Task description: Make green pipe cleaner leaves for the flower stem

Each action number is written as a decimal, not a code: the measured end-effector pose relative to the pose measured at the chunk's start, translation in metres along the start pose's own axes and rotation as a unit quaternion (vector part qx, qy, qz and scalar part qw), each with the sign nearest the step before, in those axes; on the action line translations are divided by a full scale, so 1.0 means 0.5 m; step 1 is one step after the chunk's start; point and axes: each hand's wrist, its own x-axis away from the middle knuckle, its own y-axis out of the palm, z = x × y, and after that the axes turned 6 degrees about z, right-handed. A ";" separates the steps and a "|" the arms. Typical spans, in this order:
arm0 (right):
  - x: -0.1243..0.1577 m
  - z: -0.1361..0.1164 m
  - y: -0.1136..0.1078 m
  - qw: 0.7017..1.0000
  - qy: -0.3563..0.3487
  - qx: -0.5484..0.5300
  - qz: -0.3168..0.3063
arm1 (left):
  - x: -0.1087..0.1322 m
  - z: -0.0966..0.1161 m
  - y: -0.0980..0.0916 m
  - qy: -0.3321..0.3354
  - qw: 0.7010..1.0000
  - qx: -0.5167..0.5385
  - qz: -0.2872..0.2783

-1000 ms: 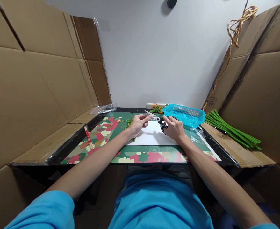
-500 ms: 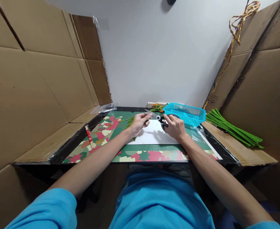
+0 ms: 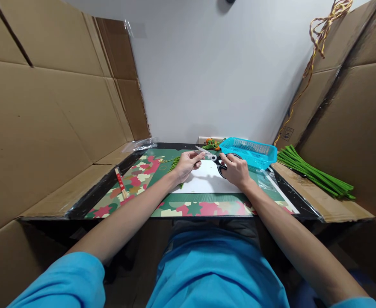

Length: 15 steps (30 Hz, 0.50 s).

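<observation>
My right hand (image 3: 235, 170) grips the black handles of a pair of scissors (image 3: 213, 158), whose blades are parted and point left towards my other hand. My left hand (image 3: 188, 166) is closed in a pinch at the blades; whatever small thing lies between its fingertips cannot be made out. Both hands are above a white sheet (image 3: 203, 182) on the green mat. Some green stems (image 3: 175, 163) lie partly hidden behind my left hand and wrist.
A blue basket (image 3: 248, 152) stands at the back right, with orange flowers (image 3: 211, 143) beside it. Long green stems (image 3: 316, 172) lie on cardboard at the right. Red-wrapped chopsticks (image 3: 120, 182) rest at the left. Cardboard walls (image 3: 46, 111) flank the table.
The scissors' blades have opened a little wider near my left hand. Both hands are in nearly the same place, and the view has shifted slightly.
</observation>
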 end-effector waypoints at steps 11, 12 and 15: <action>-0.029 -0.013 -0.023 0.993 0.011 0.013 -0.113 | -0.026 -0.006 -0.015 -0.005 1.000 -0.012 -0.017; -0.029 -0.013 -0.024 0.993 0.013 0.012 -0.113 | -0.026 -0.006 -0.016 -0.006 1.000 -0.017 -0.018; -0.027 -0.014 -0.023 0.994 0.024 0.004 -0.109 | -0.025 -0.005 -0.019 -0.009 0.999 -0.033 -0.018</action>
